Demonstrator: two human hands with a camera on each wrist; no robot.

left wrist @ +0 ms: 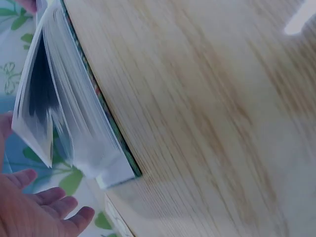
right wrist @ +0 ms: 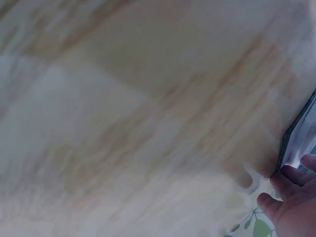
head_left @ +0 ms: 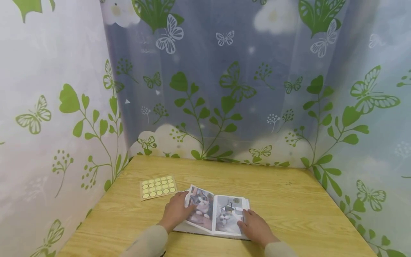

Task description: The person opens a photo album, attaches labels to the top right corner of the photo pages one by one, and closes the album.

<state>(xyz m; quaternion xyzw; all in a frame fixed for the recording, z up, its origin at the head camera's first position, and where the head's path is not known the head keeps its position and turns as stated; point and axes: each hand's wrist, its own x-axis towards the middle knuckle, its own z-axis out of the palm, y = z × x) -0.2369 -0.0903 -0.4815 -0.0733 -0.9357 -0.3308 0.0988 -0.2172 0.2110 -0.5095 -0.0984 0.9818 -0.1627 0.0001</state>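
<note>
A small photo album (head_left: 228,217) lies spread on the table, a cat photo on each facing page. Its left leaf (head_left: 200,210) stands raised at a slant. At that leaf's outer edge is my left hand (head_left: 177,210), the thumb over the photo; in the left wrist view the other fingers (left wrist: 61,202) are spread apart, beyond the fanned pages (left wrist: 74,108). My right hand (head_left: 257,226) rests on the album's right edge, fingertips on the page border. In the right wrist view its fingers (right wrist: 286,185) touch the dark cover edge (right wrist: 286,140).
A sheet of round yellow stickers (head_left: 158,187) lies left of the album, behind my left hand. The wooden table (head_left: 289,200) is bounded by printed curtains (head_left: 205,107) at the back and both sides.
</note>
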